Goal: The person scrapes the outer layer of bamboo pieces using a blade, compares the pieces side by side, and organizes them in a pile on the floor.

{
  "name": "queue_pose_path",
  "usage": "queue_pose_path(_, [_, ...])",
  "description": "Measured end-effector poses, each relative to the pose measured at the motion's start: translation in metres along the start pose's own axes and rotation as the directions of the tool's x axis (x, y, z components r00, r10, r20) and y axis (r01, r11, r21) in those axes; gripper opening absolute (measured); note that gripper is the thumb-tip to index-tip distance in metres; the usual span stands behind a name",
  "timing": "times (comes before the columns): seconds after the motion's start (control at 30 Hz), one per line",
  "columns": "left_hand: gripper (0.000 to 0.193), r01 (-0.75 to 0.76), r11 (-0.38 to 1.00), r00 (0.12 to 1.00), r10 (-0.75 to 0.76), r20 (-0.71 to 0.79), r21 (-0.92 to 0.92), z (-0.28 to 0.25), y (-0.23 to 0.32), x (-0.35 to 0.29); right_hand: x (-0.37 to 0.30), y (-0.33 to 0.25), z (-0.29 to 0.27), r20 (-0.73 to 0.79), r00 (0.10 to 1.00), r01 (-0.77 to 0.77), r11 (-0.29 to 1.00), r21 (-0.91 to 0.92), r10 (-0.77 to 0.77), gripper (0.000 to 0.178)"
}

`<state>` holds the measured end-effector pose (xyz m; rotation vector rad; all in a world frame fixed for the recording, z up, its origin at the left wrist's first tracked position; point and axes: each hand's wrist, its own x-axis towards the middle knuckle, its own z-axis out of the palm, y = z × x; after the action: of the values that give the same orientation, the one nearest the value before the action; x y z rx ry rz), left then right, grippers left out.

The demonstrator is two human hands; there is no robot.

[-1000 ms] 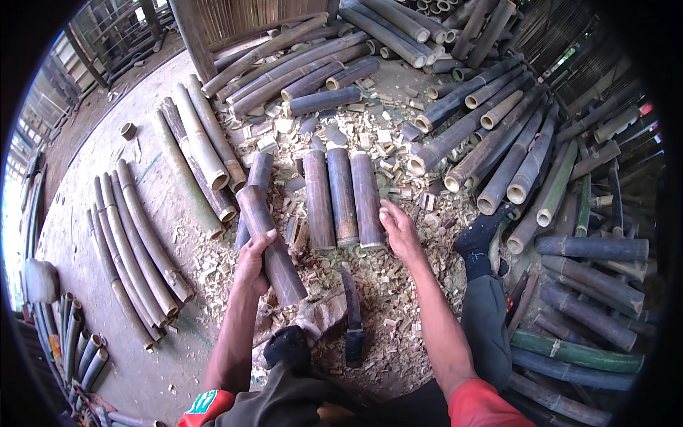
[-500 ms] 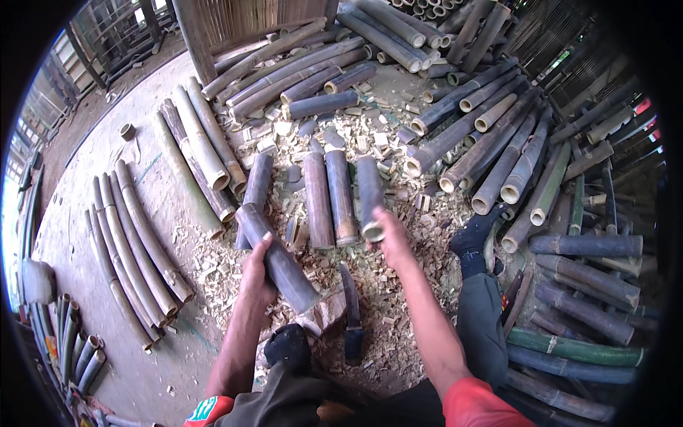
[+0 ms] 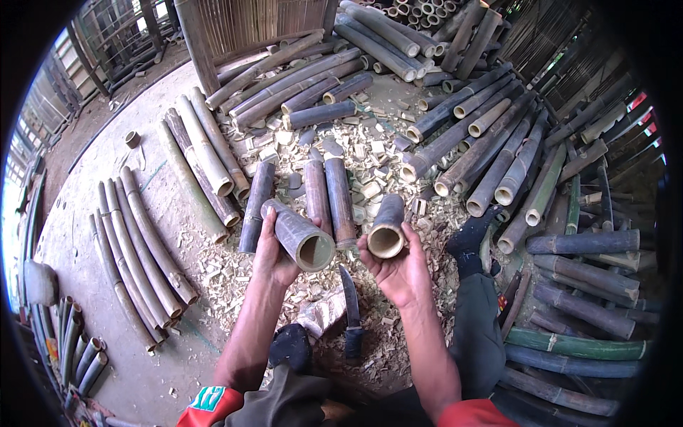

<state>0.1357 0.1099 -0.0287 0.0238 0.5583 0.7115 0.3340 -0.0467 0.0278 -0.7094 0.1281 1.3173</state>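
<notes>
My left hand [image 3: 272,257] is closed round a short, dark grey bamboo tube [image 3: 293,231], its cut end tilted toward me. In my right hand [image 3: 400,276] rests a second short bamboo piece [image 3: 388,217], gripped near its open, pale-rimmed end, with the fingers along its sides. Both hollow ends face me, side by side and apart. Between and below the hands lies a curved knife [image 3: 351,302] with a dark handle, next to a wooden block [image 3: 321,313]. Just beyond stand out several cut tubes on the ground: a brownish one [image 3: 317,188], a darker one [image 3: 340,199] and another to the left [image 3: 257,206].
Wood chips [image 3: 370,153] cover the ground round the tubes. Long bamboo poles [image 3: 139,245] lie in rows at the left, and many dark tubes [image 3: 491,135] fan out at the right. Green poles [image 3: 576,344] lie at lower right. My socked foot [image 3: 467,245] is beside the chips.
Both tubes have been tipped so their open ends face me. My left hand has turned and shifted slightly right; my right hand has drawn its tube nearer, lower and slightly right.
</notes>
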Motion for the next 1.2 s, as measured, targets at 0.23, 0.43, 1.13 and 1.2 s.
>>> queue_pose_path(0.23, [0.058,-0.283,0.832,0.947,0.320,0.005,0.477,0.023,0.000,-0.030,-0.019,0.018,-0.024,0.085,0.993,-0.074,0.987,-0.143,0.087,0.044])
queue_pose_path(0.43, [0.057,-0.648,-0.078,0.668,0.420,0.615,0.758,0.033,0.004,-0.037,-0.018,0.022,-0.072,0.097,0.934,0.281,0.538,-0.795,-0.345,0.082])
queue_pose_path(1.13, [0.056,-0.157,0.787,0.966,0.247,-0.072,0.596,-0.015,0.009,-0.028,-0.024,0.024,-0.086,0.071,0.989,-0.111,0.974,-0.199,0.128,0.077])
queue_pose_path(1.2, [0.058,0.012,0.885,0.965,0.111,-0.236,0.466,-0.024,0.008,-0.030,-0.023,0.028,-0.091,0.122,0.982,-0.125,0.978,-0.169,0.147,0.073])
